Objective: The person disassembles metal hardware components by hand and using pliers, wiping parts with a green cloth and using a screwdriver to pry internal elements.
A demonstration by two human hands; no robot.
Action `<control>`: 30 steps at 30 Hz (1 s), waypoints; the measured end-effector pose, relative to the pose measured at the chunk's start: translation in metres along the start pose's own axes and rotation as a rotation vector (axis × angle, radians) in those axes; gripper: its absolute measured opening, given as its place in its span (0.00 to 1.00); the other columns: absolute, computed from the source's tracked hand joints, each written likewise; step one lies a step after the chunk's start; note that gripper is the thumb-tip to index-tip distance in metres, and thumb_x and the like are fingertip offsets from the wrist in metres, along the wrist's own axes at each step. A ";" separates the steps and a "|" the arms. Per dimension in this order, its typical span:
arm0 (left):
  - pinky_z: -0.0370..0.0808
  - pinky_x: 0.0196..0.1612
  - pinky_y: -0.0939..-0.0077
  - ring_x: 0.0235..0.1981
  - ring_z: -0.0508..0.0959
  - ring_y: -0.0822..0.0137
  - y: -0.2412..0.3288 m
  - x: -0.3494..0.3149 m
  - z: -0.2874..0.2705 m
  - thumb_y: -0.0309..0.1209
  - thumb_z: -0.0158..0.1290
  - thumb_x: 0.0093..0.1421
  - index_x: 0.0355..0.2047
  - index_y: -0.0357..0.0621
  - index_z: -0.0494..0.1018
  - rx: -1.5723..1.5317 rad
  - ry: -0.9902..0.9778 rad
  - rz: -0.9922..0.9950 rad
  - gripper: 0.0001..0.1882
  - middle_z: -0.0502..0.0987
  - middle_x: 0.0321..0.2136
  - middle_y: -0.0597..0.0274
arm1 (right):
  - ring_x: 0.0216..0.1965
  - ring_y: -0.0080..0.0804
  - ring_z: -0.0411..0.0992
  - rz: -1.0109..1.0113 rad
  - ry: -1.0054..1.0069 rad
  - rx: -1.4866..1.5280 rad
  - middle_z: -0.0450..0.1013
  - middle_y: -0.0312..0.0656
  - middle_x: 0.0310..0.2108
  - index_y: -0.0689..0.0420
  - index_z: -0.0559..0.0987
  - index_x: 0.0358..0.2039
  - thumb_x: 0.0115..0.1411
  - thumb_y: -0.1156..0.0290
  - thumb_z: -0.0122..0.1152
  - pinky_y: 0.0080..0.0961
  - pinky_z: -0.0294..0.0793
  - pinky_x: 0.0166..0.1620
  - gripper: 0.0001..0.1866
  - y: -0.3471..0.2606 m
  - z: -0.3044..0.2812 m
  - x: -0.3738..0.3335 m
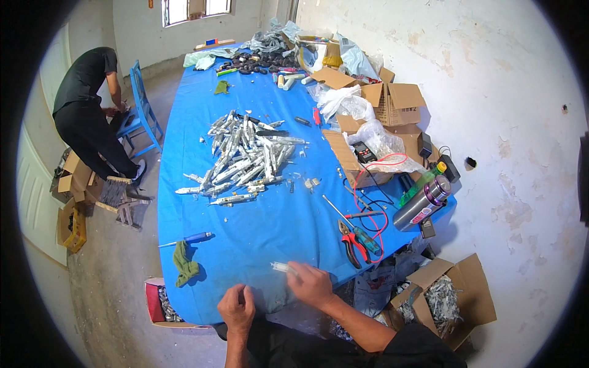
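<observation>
At the near edge of the blue-covered table (202, 270), my right hand (311, 286) pinches a small, slim whitish-clear piece (281, 267) that points left; its exact kind is too small to tell. Just left of it, my left hand (237, 309) is raised with the fingers curled together, and what they hold, if anything, is hidden. Farther up the table lies a heap of slim, silvery-white pen-shaped parts (245, 153). Red-and-black pliers (351, 243) and a green-handled screwdriver (367, 240) rest to the right of my right hand.
A blue-handled screwdriver (197, 237) and a green cloth (183, 264) lie at left. Along the right stand a steel flask (422, 203), a red cable (385, 216) and opened cartons (402, 104). Below right, a carton (475, 294) holds scraps. Another person (89, 104) bends over a blue chair (142, 110).
</observation>
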State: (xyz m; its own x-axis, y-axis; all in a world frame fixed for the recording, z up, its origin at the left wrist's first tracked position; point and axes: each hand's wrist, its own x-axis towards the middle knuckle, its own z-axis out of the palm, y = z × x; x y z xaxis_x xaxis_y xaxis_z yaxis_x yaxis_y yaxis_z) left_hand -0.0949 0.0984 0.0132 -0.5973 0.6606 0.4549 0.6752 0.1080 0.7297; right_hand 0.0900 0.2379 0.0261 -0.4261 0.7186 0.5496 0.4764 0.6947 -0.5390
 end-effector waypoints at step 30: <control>0.77 0.30 0.60 0.25 0.82 0.50 -0.002 -0.002 -0.001 0.25 0.65 0.63 0.34 0.39 0.81 0.005 -0.004 -0.006 0.04 0.82 0.28 0.51 | 0.30 0.46 0.83 0.023 -0.021 -0.019 0.82 0.40 0.31 0.49 0.85 0.47 0.62 0.62 0.74 0.41 0.83 0.33 0.14 0.002 0.004 -0.002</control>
State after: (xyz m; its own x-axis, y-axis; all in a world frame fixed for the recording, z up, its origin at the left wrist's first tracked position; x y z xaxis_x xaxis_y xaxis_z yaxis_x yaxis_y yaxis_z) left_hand -0.0952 0.0966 0.0115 -0.5997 0.6627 0.4485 0.6736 0.1155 0.7300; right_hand 0.0889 0.2378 0.0217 -0.4306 0.7349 0.5239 0.5005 0.6775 -0.5390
